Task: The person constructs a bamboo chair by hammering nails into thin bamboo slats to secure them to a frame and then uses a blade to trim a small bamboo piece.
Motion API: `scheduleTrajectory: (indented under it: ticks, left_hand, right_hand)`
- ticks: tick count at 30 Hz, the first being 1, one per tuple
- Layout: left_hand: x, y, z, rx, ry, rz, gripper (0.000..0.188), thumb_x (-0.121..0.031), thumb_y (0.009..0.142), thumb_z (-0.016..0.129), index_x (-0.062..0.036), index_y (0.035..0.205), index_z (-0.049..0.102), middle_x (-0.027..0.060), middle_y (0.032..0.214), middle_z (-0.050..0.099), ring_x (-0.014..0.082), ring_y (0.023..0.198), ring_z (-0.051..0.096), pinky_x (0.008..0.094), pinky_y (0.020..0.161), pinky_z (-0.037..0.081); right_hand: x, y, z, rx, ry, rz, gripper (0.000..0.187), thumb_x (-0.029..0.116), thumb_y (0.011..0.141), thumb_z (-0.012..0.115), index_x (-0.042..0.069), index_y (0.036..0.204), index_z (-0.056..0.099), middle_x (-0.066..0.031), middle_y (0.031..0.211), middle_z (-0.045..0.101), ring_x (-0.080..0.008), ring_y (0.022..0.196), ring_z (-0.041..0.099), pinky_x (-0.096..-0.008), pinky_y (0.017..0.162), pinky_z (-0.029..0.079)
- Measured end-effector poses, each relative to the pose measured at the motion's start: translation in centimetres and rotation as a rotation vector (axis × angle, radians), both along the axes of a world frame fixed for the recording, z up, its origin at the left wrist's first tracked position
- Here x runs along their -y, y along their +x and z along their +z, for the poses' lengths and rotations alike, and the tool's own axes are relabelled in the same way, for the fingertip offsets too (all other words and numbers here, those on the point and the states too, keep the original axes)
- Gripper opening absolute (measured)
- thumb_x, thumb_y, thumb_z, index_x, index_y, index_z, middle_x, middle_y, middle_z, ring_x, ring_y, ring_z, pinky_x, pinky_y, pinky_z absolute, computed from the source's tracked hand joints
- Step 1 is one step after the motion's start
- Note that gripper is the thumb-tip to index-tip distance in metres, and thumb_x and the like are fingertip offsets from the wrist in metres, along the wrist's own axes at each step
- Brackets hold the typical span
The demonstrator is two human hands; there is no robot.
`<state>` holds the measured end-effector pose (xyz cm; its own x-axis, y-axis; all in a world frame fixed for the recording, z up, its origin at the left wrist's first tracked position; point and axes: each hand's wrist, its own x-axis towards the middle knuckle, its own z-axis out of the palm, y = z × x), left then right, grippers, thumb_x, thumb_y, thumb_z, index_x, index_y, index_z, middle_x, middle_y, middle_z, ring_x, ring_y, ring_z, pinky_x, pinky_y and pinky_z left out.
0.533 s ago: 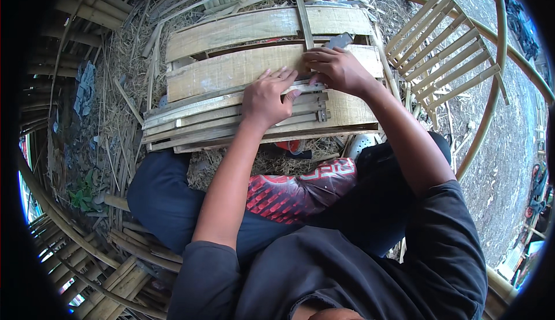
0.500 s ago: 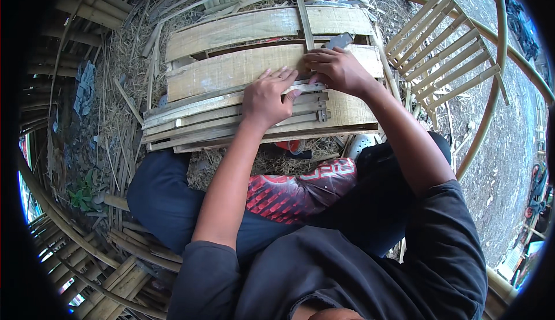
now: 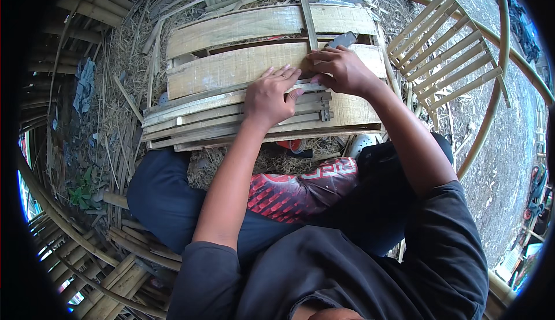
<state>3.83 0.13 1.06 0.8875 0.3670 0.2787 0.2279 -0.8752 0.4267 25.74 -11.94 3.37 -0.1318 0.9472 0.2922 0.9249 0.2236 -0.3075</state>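
Slats [image 3: 199, 115]: on bench [image 3: 231, 68], near side; may slide if L hand [image 3: 270, 97] lifts.
L hand: spread atop slats, no grip seen.
R hand [image 3: 347, 72]: curled over bench; hold hidden, can't tell.

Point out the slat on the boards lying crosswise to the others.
The long slat pointing away from the right hand; the grouped slats by the left hand run side to side instead.

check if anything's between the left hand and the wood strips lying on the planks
Nothing visible is: the left hand lies right on the wood strips. The right hand is near their right ends, not between.
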Motion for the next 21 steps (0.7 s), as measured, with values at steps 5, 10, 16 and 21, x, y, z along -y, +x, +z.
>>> scheduleTrajectory:
  ticks: [5,10,16,21]
  left_hand:
    - [0.0,0.1,0.0,0.006,0.004,-0.008,0.042,-0.029,0.093,0.073,-0.0112,0.131,0.074,0.0150,0.133,0.071,0.0269,0.130,0.065,0.0446,0.118,0.046]
    - [-0.1,0.2,0.4,0.020,-0.048,-0.022,0.041,-0.028,0.094,0.072,-0.0105,0.131,0.073,0.0159,0.132,0.071,0.0284,0.130,0.065,0.0445,0.118,0.046]
    - [-0.3,0.5,0.8,0.023,-0.214,0.076,0.029,-0.028,0.095,0.069,-0.0104,0.115,0.080,0.0138,0.123,0.075,0.0275,0.126,0.067,0.0434,0.112,0.051]
    - [0.3,2.6,2.6,-0.049,-0.198,0.117,0.028,-0.030,0.090,0.076,-0.0094,0.108,0.082,0.0129,0.113,0.078,0.0310,0.109,0.073,0.0408,0.096,0.058]
  right_hand:
    - [-0.6,1.5,0.3,-0.056,-0.061,0.130,0.035,0.016,0.080,0.082,0.006,0.113,0.075,-0.0091,0.131,0.070,-0.0323,0.121,0.065,-0.0451,0.101,0.053]
    - [-0.6,1.5,0.2,-0.038,0.094,0.092,0.032,0.032,0.083,0.084,0.011,0.107,0.079,-0.0065,0.120,0.073,-0.0298,0.115,0.067,-0.0450,0.094,0.055]
    - [2.1,-2.1,2.0,-0.041,-0.123,-0.320,0.059,0.058,0.076,0.085,0.004,0.096,0.075,-0.0141,0.098,0.074,-0.0337,0.091,0.073,-0.0457,0.080,0.058]
    - [3.9,-3.5,-0.9,-0.192,-0.162,-0.459,0.053,0.053,0.079,0.084,0.004,0.094,0.070,-0.0178,0.091,0.072,-0.0390,0.083,0.073,-0.0504,0.072,0.058]
